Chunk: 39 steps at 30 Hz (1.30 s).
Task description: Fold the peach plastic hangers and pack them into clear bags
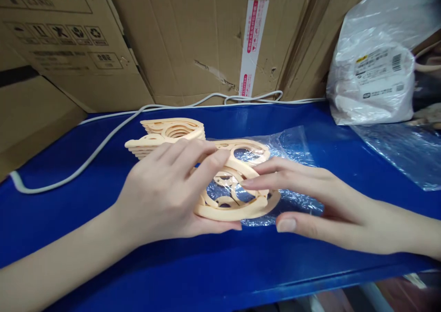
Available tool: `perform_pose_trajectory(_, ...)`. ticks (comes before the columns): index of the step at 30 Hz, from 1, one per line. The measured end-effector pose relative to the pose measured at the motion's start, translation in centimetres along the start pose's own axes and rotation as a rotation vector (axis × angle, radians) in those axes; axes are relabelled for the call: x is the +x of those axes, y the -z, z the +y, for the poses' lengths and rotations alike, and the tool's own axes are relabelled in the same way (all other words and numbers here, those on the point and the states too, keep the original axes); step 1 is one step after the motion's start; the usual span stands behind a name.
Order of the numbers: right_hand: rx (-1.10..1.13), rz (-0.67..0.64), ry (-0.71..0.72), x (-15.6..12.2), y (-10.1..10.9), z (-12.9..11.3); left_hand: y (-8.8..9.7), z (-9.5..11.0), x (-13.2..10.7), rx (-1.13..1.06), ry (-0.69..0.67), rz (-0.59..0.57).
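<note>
My left hand [168, 190] is closed on a cream, oval openwork piece [230, 213], its fingers over the top and its thumb along the near side. From the right, my right hand [320, 201] touches the same piece with its fingertips. Its fingers are stretched out, and its thumb stays apart from the piece. Behind my left hand lies a stack of similar cream openwork pieces [172, 126], partly hidden by that hand. Another cream piece [255, 146] with a round hole shows just behind the held one. Clear plastic film [292, 149] lies under and beside these pieces.
Cardboard boxes [193, 36] stand along the back of the blue table [193, 270]. A white cable [113, 137] runs across the left and back. At the back right sits a white plastic-wrapped package [372, 82], with more clear film [399, 156] in front of it.
</note>
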State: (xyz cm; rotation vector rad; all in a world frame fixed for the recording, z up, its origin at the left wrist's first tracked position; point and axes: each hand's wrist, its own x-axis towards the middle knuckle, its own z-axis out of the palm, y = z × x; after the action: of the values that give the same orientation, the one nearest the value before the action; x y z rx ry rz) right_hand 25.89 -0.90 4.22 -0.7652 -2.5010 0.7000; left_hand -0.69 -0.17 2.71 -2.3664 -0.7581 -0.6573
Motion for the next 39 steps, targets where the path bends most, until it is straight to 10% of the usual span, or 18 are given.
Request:
perform_pose_trajectory(21, 0.404, 0.210, -0.271, 0.8, 1.1, 2.8, -1.2, -0.6, -0.4, -0.011, 0.056, -0.057)
perform_pose_trajectory(39, -0.418, 0.044, 0.260, 0.6, -1.4, 2.9, -0.6, 1.3, -0.1, -0.197, 0.062, -0.127)
